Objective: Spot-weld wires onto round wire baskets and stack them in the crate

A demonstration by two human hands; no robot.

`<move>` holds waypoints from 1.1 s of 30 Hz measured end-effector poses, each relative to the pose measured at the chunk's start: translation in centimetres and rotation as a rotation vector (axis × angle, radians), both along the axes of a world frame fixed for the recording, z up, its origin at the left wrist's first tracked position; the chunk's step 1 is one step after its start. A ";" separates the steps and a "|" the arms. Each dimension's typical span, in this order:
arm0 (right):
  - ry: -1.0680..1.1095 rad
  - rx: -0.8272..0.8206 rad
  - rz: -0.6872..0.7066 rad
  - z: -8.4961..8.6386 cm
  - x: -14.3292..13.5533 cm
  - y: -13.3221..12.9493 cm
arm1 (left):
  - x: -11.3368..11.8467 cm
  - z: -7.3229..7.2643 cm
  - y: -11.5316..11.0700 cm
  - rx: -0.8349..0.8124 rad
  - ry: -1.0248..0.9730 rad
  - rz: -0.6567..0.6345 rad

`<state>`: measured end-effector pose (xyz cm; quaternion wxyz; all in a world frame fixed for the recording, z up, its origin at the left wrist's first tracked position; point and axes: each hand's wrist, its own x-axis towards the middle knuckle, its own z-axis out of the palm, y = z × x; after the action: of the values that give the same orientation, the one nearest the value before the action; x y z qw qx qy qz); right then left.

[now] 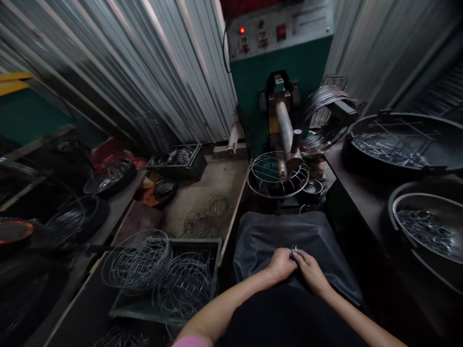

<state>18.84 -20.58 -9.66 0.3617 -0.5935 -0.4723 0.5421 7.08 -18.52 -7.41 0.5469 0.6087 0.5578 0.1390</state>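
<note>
My left hand is closed, its fingers curled in above my lap. My right hand meets it there, thumb and fingers pinched together. Small shiny wire pieces poke up between the fingertips of both hands; their exact shape is too small to make out. Beneath them a dark apron covers my lap. Just beyond my knees, a round wire rack sits level at the lower electrode of a green machine. The machine's metal arm reaches out over the rack.
On the right bench stand a pan of straight wire pieces and a bowl of small bent ones. A wire coil hangs beside the machine. At left, a green crate holds round wire racks. A smaller crate stands farther back.
</note>
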 end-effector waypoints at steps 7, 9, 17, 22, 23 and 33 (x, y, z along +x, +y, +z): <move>0.174 -0.143 -0.050 -0.9 0.0 -0.3 | -1.2 0.6 0.0 -0.503 -0.370 0.080; 0.252 -0.227 -0.021 -1.3 0.2 -0.5 | -1.5 0.5 -0.1 -0.601 -0.412 0.097; 0.133 -0.165 -0.025 -0.7 0.7 -0.6 | -1.7 -0.9 -0.7 -0.121 -0.015 0.096; -0.115 -0.009 -0.011 0.3 1.6 -0.2 | -3.4 -0.5 0.3 -0.015 -0.029 0.072; -0.132 0.012 0.012 0.7 1.8 -0.1 | -3.7 -0.4 0.7 0.006 -0.073 0.087; 0.397 -0.435 0.201 2.1 2.0 -0.8 | -2.0 0.1 0.4 -0.261 -0.674 0.062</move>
<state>20.80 -21.34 -7.53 0.2560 -0.4899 -0.3218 0.7687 5.13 -18.10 -7.30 0.7685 0.4366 0.3776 0.2760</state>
